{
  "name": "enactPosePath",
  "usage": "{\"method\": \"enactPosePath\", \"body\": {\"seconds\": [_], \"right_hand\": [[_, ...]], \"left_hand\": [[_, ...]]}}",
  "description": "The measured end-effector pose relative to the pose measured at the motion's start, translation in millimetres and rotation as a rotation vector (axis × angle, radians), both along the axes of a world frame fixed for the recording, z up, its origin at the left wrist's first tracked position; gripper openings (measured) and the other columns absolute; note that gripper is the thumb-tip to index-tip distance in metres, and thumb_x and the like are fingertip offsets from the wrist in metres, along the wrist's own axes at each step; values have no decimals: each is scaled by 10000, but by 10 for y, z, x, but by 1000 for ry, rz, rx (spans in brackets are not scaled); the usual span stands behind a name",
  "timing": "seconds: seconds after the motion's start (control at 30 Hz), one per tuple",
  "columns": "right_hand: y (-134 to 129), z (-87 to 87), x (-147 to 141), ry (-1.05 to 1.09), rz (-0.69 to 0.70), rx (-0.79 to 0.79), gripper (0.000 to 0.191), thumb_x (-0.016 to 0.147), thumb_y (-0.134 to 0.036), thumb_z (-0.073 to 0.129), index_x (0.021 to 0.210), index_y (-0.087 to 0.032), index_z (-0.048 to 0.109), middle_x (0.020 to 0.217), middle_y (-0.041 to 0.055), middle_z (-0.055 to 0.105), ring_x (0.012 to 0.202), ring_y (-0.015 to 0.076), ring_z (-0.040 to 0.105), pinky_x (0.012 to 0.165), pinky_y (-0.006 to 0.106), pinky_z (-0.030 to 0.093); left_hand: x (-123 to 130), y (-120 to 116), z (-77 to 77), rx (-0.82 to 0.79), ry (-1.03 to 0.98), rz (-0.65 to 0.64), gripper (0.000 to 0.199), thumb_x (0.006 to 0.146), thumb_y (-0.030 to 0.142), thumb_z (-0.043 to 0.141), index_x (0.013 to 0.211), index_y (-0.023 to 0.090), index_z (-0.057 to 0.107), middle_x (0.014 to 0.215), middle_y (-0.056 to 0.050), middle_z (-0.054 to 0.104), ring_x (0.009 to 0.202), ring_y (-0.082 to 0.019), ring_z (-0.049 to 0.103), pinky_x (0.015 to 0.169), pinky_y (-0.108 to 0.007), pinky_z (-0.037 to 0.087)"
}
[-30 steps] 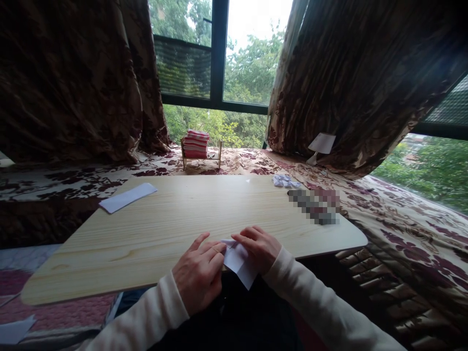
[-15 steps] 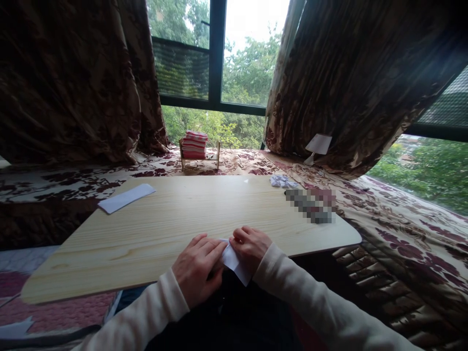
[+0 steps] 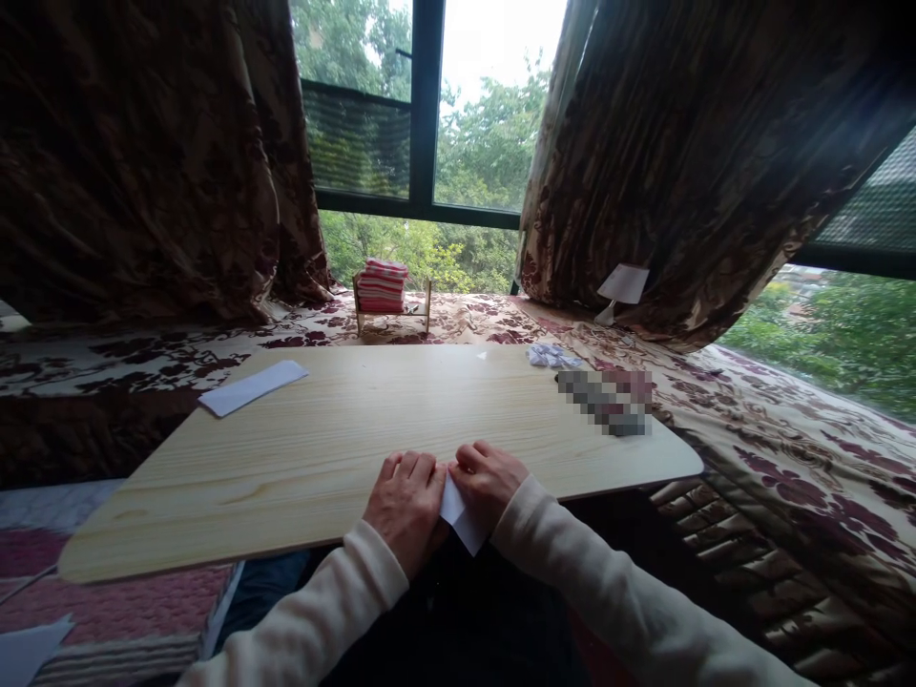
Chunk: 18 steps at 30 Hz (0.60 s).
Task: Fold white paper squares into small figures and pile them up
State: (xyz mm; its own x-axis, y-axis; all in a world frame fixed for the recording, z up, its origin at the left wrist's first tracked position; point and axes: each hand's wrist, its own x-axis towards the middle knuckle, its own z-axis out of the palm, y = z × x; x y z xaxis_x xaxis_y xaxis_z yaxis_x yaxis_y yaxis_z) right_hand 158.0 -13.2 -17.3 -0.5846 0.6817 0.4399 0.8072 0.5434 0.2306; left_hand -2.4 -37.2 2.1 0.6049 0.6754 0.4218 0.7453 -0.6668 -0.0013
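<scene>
A white piece of paper (image 3: pixel 462 518) sits between my two hands at the near edge of the wooden table (image 3: pixel 343 410). My left hand (image 3: pixel 407 501) has its fingers curled and pressed on the paper's left side. Closed on the upper right part of the paper is my right hand (image 3: pixel 490 484), the fingers bent inward. The paper's lower corner hangs out past the table edge. My hands hide its upper part, so its folds cannot be made out.
A stack of white paper strips (image 3: pixel 254 386) lies at the table's back left. Small folded paper pieces (image 3: pixel 551 356) sit at the back right, near a blurred-out item (image 3: pixel 605 401). Beyond are a little rack with striped cloths (image 3: pixel 383 286) and a small lamp (image 3: pixel 622 284).
My left hand has turned and drawn in closer to the right hand, its fingers now more curled. The right hand and the paper have barely moved.
</scene>
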Motion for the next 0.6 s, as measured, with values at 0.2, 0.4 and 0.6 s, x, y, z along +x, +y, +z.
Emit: {"method": "enactPosePath", "body": {"seconds": [0.2, 0.4, 0.6], "right_hand": [[-39, 73, 8, -42, 27, 7, 126, 802, -152, 528, 782, -161, 651, 766, 74, 583, 701, 179, 477, 526, 280, 364], [-5, -18, 0, -30, -33, -32, 99, 782, -151, 553, 782, -171, 650, 764, 77, 577, 718, 190, 480, 532, 283, 372], [-52, 81, -14, -86, -42, -42, 140, 818, -160, 514, 829, -157, 653, 808, 77, 610, 738, 197, 518, 560, 294, 392]], "left_hand": [[-85, 45, -51, 94, -49, -104, 308, 670, 204, 529, 961, 117, 580, 973, -125, 581, 948, -264, 488, 879, -432, 356], [-99, 48, -96, 118, -179, -91, 196, 622, 173, 527, 811, 152, 575, 924, -103, 618, 884, -244, 526, 893, -433, 362], [-108, 45, -69, 40, -194, -101, 310, 606, 174, 544, 914, 155, 570, 946, -84, 608, 902, -247, 509, 901, -424, 359]]}}
